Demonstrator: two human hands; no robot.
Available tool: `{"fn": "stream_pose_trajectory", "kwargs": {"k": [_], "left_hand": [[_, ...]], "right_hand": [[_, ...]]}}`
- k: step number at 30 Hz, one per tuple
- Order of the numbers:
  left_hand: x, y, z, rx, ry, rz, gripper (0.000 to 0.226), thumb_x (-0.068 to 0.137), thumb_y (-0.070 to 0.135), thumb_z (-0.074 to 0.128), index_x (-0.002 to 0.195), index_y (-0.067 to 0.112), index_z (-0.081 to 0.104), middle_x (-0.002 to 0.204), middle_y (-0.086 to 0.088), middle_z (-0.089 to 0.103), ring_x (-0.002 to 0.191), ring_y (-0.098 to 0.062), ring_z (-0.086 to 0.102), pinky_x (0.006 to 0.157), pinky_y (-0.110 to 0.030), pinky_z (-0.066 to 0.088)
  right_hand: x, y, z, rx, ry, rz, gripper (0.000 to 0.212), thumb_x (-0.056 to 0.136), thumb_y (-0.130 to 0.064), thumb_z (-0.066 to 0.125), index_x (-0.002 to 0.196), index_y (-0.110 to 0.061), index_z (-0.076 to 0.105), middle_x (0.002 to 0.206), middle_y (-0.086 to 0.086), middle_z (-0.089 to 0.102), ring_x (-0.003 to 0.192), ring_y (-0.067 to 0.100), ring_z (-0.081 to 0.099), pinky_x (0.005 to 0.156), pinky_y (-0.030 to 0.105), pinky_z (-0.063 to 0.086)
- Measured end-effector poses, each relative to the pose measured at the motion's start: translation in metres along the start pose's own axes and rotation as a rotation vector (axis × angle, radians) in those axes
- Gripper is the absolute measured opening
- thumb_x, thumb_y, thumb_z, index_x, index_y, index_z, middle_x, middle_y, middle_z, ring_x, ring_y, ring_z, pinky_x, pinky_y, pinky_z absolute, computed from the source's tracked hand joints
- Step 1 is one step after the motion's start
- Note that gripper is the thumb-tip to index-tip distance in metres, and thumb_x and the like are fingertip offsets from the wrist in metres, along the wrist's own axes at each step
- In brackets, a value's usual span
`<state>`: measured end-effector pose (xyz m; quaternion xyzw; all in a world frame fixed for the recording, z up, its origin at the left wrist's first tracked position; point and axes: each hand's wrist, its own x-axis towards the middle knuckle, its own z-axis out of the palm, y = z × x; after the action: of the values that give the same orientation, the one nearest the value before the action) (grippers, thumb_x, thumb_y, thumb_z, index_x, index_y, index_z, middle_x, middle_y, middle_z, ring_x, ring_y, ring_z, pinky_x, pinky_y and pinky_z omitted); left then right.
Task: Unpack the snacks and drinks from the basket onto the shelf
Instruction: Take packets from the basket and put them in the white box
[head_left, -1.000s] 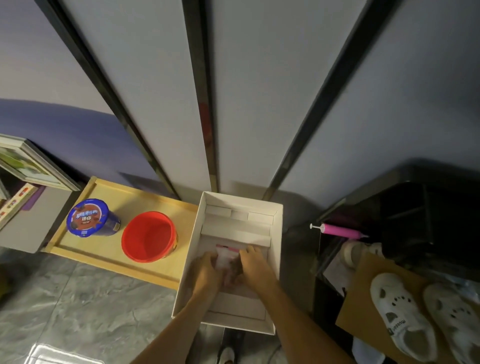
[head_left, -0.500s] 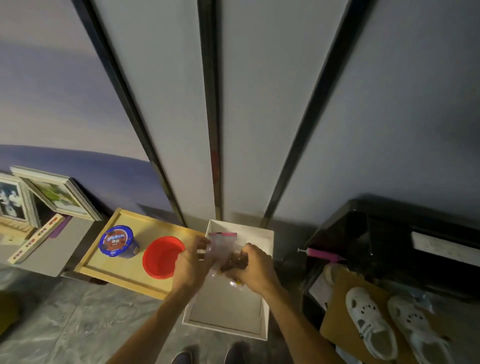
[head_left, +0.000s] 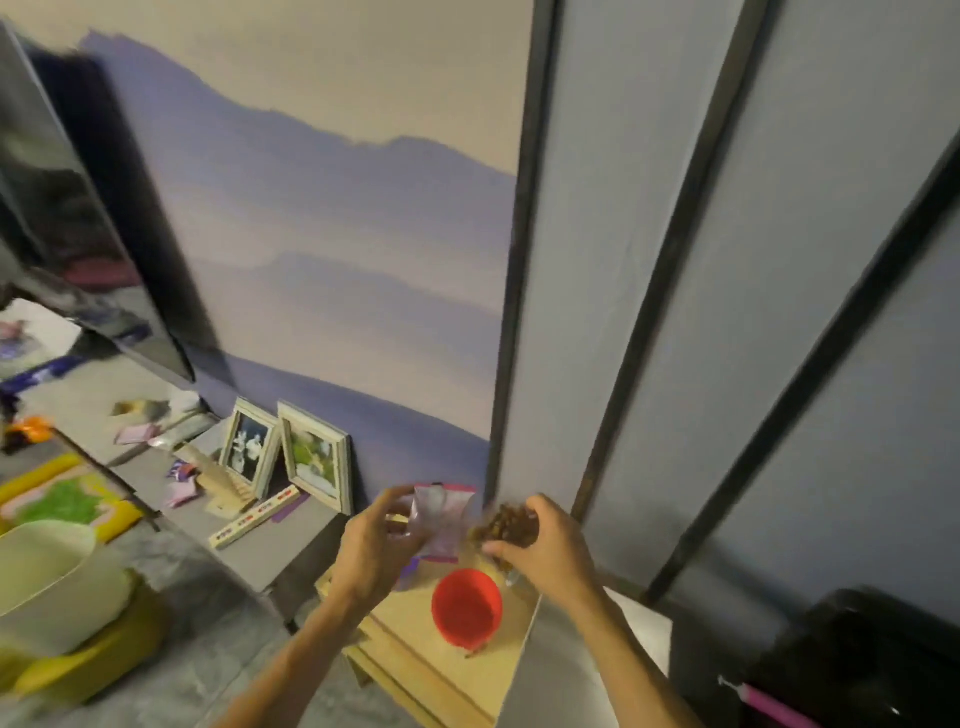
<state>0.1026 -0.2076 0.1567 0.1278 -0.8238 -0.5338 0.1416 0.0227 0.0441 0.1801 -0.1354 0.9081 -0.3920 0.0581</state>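
Observation:
My left hand (head_left: 376, 551) grips a clear snack bag with a pink top edge (head_left: 441, 519), raised in front of the wall. Beside it, my right hand (head_left: 545, 551) holds a second clear bag of brown snack pieces (head_left: 506, 525). Both hands hover above the low wooden shelf (head_left: 415, 660), where a red cup (head_left: 466, 608) stands. The white box (head_left: 641, 629) that held the bags shows only as a sliver right of the shelf, behind my right arm. The blue snack tub is hidden behind my left hand.
A grey low cabinet (head_left: 249, 551) to the left carries two photo frames (head_left: 288, 457), a wooden strip and small packets. A cream bin on a yellow base (head_left: 57, 592) stands at lower left. A black unit with a pink pen (head_left: 774, 706) sits at lower right.
My hands lifted the two bags out of the white box and carried them up and left over the shelf. The view swung left and upward, revealing the cabinet and frames.

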Motion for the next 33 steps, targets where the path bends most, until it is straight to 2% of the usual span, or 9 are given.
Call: {"fn": "stream_pose_trajectory", "kwargs": {"k": [2, 4, 8, 13, 19, 22, 25, 28, 33], "left_hand": [[-0.005, -0.016, -0.048, -0.033, 0.039, -0.041, 0.061, 0.085, 0.011, 0.09, 0.125, 0.05, 0.065, 0.102, 0.007, 0.078, 0.084, -0.02, 0.078, 0.074, -0.048, 0.067], [-0.014, -0.028, -0.1, -0.073, 0.08, -0.063, 0.059, 0.085, 0.007, 0.089, 0.13, 0.037, 0.065, 0.104, 0.003, 0.077, 0.088, -0.024, 0.079, 0.074, -0.051, 0.067], [-0.03, -0.055, -0.206, -0.043, 0.172, -0.069, 0.058, 0.086, 0.01, 0.088, 0.128, 0.041, 0.063, 0.109, 0.0, 0.075, 0.092, -0.02, 0.079, 0.072, -0.035, 0.066], [-0.045, -0.101, -0.337, -0.041, 0.319, -0.14, 0.057, 0.084, 0.023, 0.092, 0.131, 0.039, 0.064, 0.102, 0.007, 0.076, 0.088, -0.015, 0.078, 0.072, -0.041, 0.068], [-0.065, -0.142, -0.46, -0.02, 0.507, -0.18, 0.057, 0.083, 0.012, 0.092, 0.13, 0.033, 0.066, 0.105, 0.004, 0.073, 0.087, -0.014, 0.077, 0.064, -0.031, 0.066], [-0.071, -0.171, -0.511, 0.028, 0.583, -0.224, 0.061, 0.081, 0.014, 0.093, 0.131, 0.036, 0.066, 0.106, 0.004, 0.074, 0.085, -0.015, 0.077, 0.069, -0.036, 0.068], [-0.071, -0.2, -0.555, 0.015, 0.651, -0.266, 0.061, 0.081, 0.012, 0.093, 0.132, 0.032, 0.065, 0.103, 0.003, 0.075, 0.082, -0.014, 0.077, 0.067, -0.039, 0.068], [-0.059, -0.233, -0.594, 0.004, 0.702, -0.302, 0.059, 0.083, 0.01, 0.092, 0.134, 0.026, 0.066, 0.101, 0.0, 0.074, 0.079, -0.016, 0.077, 0.063, -0.039, 0.067], [-0.013, -0.286, -0.657, 0.007, 0.747, -0.332, 0.055, 0.085, 0.004, 0.088, 0.133, 0.022, 0.068, 0.099, -0.004, 0.074, 0.074, -0.014, 0.077, 0.062, -0.041, 0.067]], "right_hand": [[0.007, -0.037, 0.029, 0.003, -0.016, -0.063, 0.058, 0.063, -0.055, 0.098, 0.092, -0.035, 0.052, 0.088, -0.019, 0.063, 0.082, 0.004, 0.061, 0.065, 0.008, 0.041], [0.012, -0.079, 0.064, 0.007, -0.045, -0.116, 0.056, 0.065, -0.056, 0.097, 0.095, -0.035, 0.054, 0.092, -0.017, 0.065, 0.086, 0.006, 0.063, 0.067, 0.01, 0.041], [0.016, -0.167, 0.14, 0.002, -0.162, -0.192, 0.055, 0.073, -0.056, 0.093, 0.107, -0.036, 0.054, 0.102, -0.018, 0.064, 0.095, 0.006, 0.061, 0.072, 0.012, 0.043], [0.025, -0.267, 0.242, 0.004, -0.268, -0.295, 0.061, 0.072, -0.063, 0.09, 0.117, -0.037, 0.057, 0.116, -0.014, 0.067, 0.108, 0.009, 0.064, 0.092, 0.029, 0.058], [0.031, -0.387, 0.341, 0.012, -0.383, -0.448, 0.06, 0.072, -0.065, 0.089, 0.114, -0.035, 0.058, 0.111, -0.016, 0.066, 0.098, 0.002, 0.063, 0.071, 0.011, 0.049], [0.04, -0.433, 0.389, 0.039, -0.446, -0.511, 0.061, 0.073, -0.063, 0.09, 0.116, -0.033, 0.058, 0.11, -0.017, 0.065, 0.101, 0.006, 0.064, 0.08, 0.016, 0.054], [0.054, -0.471, 0.44, 0.03, -0.482, -0.554, 0.058, 0.073, -0.062, 0.091, 0.11, -0.032, 0.058, 0.101, -0.021, 0.061, 0.094, 0.005, 0.063, 0.077, 0.018, 0.055], [0.073, -0.501, 0.495, 0.009, -0.525, -0.584, 0.06, 0.071, -0.065, 0.09, 0.109, -0.03, 0.059, 0.103, -0.013, 0.065, 0.095, 0.008, 0.064, 0.081, 0.03, 0.06], [0.12, -0.549, 0.586, -0.008, -0.597, -0.601, 0.057, 0.073, -0.062, 0.091, 0.104, -0.026, 0.06, 0.099, -0.009, 0.064, 0.094, 0.013, 0.063, 0.078, 0.029, 0.057]]}}
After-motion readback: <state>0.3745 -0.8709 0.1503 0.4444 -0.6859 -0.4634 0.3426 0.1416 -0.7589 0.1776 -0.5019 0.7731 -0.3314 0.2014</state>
